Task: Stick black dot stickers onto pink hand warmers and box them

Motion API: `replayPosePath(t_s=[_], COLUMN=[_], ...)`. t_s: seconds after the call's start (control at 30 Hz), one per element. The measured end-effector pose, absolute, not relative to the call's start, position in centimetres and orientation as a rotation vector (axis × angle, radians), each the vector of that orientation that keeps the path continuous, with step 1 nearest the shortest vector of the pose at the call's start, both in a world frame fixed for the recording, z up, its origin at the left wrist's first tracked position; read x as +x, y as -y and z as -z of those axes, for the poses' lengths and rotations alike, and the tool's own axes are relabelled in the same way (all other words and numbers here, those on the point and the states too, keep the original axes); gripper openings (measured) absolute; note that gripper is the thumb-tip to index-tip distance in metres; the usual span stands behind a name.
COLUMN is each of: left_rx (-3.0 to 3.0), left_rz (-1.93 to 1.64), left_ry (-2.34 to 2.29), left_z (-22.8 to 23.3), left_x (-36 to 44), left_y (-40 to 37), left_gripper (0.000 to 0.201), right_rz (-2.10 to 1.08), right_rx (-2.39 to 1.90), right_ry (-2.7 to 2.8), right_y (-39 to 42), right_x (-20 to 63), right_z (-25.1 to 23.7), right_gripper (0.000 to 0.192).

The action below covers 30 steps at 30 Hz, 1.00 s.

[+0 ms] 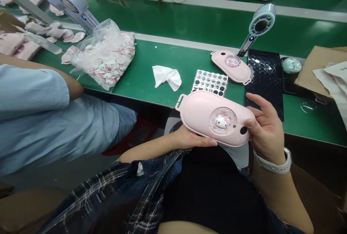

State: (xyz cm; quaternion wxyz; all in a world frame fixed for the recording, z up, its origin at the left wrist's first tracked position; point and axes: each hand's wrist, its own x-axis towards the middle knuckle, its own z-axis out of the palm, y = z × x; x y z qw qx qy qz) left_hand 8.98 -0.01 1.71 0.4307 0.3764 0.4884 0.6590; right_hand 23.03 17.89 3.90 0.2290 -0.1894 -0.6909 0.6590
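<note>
You hold the pink case (214, 116) over your lap, just off the near edge of the green table (168, 24), with its face up and its strap loop pointing left. Your left hand (193, 139) cups it from below, thumb lying along the lower rim. Your right hand (264, 127) grips the right end, thumb pressed on the face beside the small dark hole, fingers curled around the back; a white watch band (272, 163) circles that wrist. A cat figure (221, 121) sits in the round window at the middle of the case.

Just beyond, on the table, lies a sheet of round dots (210, 82), with a crumpled white cloth (166, 77) to its left. A second pink case (230, 66) rests behind the sheet, beside a dark tray (264, 78). A blue-grey ring-headed stand (257, 28) rises behind it. Further left, a clear bag of cat figures (105, 59) sits near a co-worker's blue sleeve (32, 89).
</note>
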Motion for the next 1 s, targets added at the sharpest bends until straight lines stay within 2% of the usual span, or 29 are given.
replayPosePath(t_s=[0.23,0.47,0.7,1.0], left_rx=[0.945,1.099,1.11,0.985], left_rz=[-1.625,-1.648,-1.692,-1.645], left_ry=[-1.172,-1.171,-1.165,-1.233], left_z=[-1.7,-1.02,-1.23,-1.31], left_x=[9.06,8.57,8.49,8.67], left_y=[-0.06,-0.16,-0.23,-0.16], left_gripper=[0.072,0.06,0.049,0.063], right_rz=[-1.801,-1.882,-1.81,-1.784], right_rx=[-0.579,-0.629,-0.666,-0.7], right_ry=[1.907,1.87,1.915,1.958], right_y=[-17.59,-17.5,-17.52,-17.57], right_x=[22.98,22.76,22.78,22.86], right_z=[-3.89,-3.81,-3.78,-3.6], right_gripper=[0.051,0.044,0.041,0.037])
